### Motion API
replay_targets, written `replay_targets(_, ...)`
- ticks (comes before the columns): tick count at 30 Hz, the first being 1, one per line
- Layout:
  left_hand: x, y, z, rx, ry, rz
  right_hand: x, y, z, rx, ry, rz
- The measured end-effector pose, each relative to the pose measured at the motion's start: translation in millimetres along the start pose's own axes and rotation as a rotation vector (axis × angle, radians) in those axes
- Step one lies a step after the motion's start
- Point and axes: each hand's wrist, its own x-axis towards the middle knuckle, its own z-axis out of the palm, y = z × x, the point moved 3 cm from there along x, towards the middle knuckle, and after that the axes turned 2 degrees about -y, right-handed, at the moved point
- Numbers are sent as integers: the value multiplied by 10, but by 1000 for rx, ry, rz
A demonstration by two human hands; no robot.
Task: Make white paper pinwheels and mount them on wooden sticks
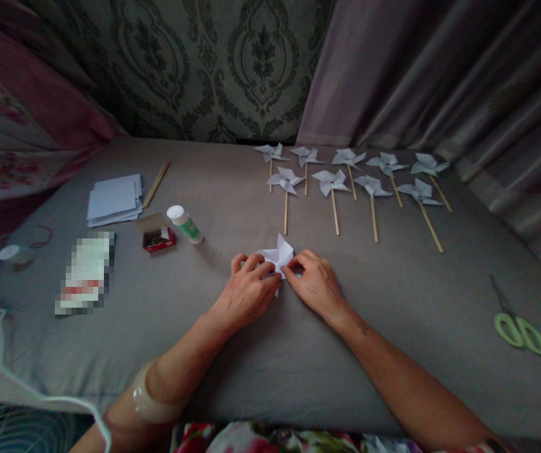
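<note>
A white paper pinwheel (280, 250) without a visible stick is between my two hands, low over the grey cloth. My left hand (254, 286) grips its left and lower side with bent fingers. From the right, my right hand (315, 280) pinches near the pinwheel's middle, thumb and forefinger together. Whether a pin sits between those fingertips is hidden. Nearest on the left stands a glue stick (185, 224) with a white cap and green label. Beside it is an open red box (158, 240) of small metal pins or fasteners.
Several finished pinwheels on sticks (331, 182) lie in two rows at the back right. Green-handled scissors (518, 330) lie far right. At left are stacked white paper (114, 200), wooden sticks (156, 184), a blurred-out packet (86, 274) and a white cable (39, 393).
</note>
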Motion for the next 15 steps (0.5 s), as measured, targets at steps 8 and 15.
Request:
replay_targets(8, 4, 14, -4, 17, 1, 3, 5, 6, 1, 78, 0, -56)
replay_targets(15, 6, 15, 3, 28, 4, 0, -6, -61, -22, -20, -13, -151)
